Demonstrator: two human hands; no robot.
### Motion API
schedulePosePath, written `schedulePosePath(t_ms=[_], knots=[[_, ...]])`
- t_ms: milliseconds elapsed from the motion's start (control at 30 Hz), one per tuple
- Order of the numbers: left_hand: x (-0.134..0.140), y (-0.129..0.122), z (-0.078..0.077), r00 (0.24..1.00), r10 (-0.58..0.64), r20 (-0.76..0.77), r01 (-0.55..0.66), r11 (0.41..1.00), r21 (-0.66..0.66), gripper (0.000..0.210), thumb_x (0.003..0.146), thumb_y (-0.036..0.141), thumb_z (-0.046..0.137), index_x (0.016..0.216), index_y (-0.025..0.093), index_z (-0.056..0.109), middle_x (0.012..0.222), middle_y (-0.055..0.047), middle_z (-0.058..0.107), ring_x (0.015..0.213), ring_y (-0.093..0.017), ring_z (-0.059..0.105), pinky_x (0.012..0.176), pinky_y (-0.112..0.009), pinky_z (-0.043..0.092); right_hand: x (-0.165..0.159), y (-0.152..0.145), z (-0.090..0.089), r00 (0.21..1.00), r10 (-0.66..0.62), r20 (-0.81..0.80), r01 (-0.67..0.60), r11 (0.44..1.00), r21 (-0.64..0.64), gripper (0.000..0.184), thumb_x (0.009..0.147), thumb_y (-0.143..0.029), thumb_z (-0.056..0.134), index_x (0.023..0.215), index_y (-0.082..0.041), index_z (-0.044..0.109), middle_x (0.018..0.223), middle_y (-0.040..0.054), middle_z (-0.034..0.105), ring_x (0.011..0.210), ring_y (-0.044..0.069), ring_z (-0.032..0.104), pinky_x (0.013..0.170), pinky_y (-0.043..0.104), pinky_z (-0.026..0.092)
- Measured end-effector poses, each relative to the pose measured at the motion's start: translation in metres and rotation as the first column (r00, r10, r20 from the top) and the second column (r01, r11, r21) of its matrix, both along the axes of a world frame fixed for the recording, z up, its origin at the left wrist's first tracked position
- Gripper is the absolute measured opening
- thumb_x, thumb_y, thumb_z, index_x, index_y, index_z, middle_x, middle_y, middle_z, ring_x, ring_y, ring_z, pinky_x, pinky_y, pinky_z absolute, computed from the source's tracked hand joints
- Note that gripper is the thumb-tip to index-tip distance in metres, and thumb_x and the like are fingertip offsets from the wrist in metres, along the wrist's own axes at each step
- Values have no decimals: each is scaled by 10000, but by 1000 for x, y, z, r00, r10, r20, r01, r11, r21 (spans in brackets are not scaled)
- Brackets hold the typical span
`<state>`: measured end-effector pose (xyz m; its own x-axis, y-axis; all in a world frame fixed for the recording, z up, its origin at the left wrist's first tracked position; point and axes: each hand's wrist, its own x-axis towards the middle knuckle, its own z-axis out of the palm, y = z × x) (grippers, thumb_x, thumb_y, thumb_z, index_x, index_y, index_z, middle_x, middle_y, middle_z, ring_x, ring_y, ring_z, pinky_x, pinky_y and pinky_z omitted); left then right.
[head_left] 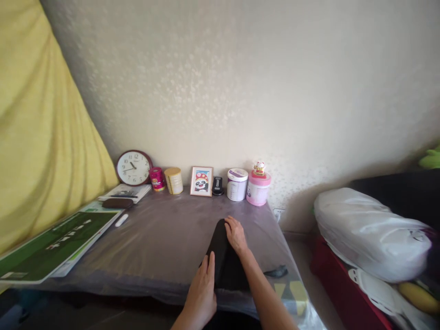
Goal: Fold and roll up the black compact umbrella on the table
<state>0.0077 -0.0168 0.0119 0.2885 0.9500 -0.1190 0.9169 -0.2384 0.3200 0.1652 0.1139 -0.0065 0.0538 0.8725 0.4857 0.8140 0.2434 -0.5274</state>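
A black folded cloth (223,256) lies at the front of the table, narrow at its far end and wider toward me. My left hand (202,284) rests along its left edge, fingers stretched out and touching the fabric; its thumb is hidden. At the far end, my right hand (235,233) lies over the right side of the cloth with its fingers extended on top. My right forearm covers part of the cloth's right edge. What kind of garment it is cannot be told. A small dark piece (277,271) lies right of my forearm.
A grey-covered table (154,243) stands against the wall. Along its back are a clock (134,168), several tins, a picture frame (201,181) and a cat figurine (260,169). Green board (65,240) and white marker (121,220) lie left. A white plastic bag (371,233) sits right, beyond a gap.
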Motion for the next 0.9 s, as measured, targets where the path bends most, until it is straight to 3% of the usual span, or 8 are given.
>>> schedulePosePath(t_ms=[67, 167, 333, 533, 667, 800, 900], knots=[[0, -1, 1, 1000, 6, -27, -5, 999, 33, 893, 609, -34, 406, 1407, 92, 25, 1468, -125, 226, 1308, -195, 295, 1040, -257, 267, 16, -8, -3, 994, -81, -69, 81, 997, -7, 306, 806, -167, 420, 1017, -152, 641, 1128, 114, 625, 1083, 202, 546, 958, 346, 377], [-2, -1, 3, 997, 22, -71, -15, 995, 98, 880, 628, 18, 435, 1412, 126, 51, 1420, -107, 326, 1213, -221, 400, 988, -292, 318, 44, -26, -8, 961, -202, -188, 182, 977, -115, 306, 768, -168, 418, 963, -165, 654, 1019, 90, 667, 984, 199, 600, 903, 322, 426], [-5, -2, 7, 990, 34, -136, -10, 984, 175, 852, 656, 104, 466, 1414, 166, 81, 1297, -85, 467, 1095, -247, 456, 926, -353, 347, 70, -52, -12, 862, -294, -414, 133, 917, -376, 278, 776, -232, 427, 940, -174, 643, 918, 66, 687, 855, 169, 650, 745, 254, 498], [-5, -2, 6, 993, 36, -114, -22, 992, 125, 841, 683, 96, 433, 1413, 166, 20, 1371, -112, 378, 1087, -218, 501, 875, -314, 389, 55, -74, -7, 805, -307, -507, 36, 879, -476, 268, 809, -262, 407, 954, -164, 610, 771, 41, 656, 634, 135, 640, 482, 211, 499], [-6, -1, 1, 998, 31, -53, -27, 996, 84, 844, 701, 93, 417, 1409, 184, -33, 1415, -124, 305, 1004, -184, 571, 788, -264, 429, 41, -82, -1, 841, -278, -463, 41, 888, -458, 280, 807, -334, 463, 969, -158, 609, 718, 34, 630, 573, 145, 602, 400, 212, 468], [-5, -1, 0, 999, 37, -36, -34, 997, 69, 844, 703, 81, 428, 1410, 188, -22, 1419, -132, 299, 999, -188, 582, 787, -262, 430, 30, -81, 0, 870, -266, -416, 58, 892, -449, 360, 788, -367, 512, 1066, -145, 568, 780, 53, 645, 554, 147, 600, 373, 209, 441], [-4, -1, 0, 999, 44, -29, -42, 997, 66, 850, 706, 70, 441, 1410, 189, -21, 1425, -141, 290, 1001, -195, 587, 795, -265, 431, 21, -76, 0, 877, -248, -411, 56, 904, -425, 335, 780, -318, 513, 1069, -156, 562, 813, 50, 659, 634, 169, 630, 445, 232, 479]])
